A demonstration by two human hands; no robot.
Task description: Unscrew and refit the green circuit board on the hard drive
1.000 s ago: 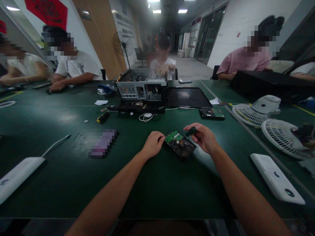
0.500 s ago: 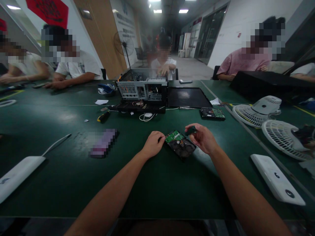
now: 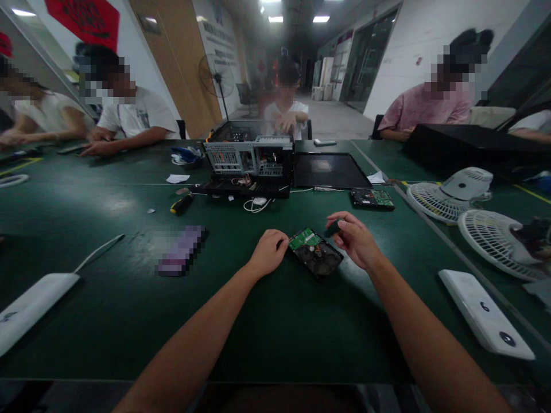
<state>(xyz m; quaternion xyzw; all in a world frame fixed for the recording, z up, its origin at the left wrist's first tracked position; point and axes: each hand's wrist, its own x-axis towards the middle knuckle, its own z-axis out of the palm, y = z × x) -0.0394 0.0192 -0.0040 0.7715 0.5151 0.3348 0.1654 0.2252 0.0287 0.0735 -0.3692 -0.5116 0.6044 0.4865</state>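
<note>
A hard drive (image 3: 317,255) lies at an angle on the green table, its green circuit board facing up. My left hand (image 3: 269,252) pinches the drive's left corner between thumb and fingers. At the drive's right side, my right hand (image 3: 353,241) is closed on a small dark, rounded object (image 3: 333,228), held just above the board's upper right edge. Its kind is not clear, and the fingers cover part of it.
An opened computer case (image 3: 249,158) stands ahead, beside a black panel (image 3: 329,170). A second hard drive (image 3: 372,199) lies right of centre. Fan parts (image 3: 456,198) and a white power bank (image 3: 484,312) are on the right; a phone (image 3: 181,250) and a screwdriver (image 3: 181,203) on the left. Several people sit around.
My right hand has turned slightly, and the dark object in it is tilted a little differently. My left hand and the hard drive look the same.
</note>
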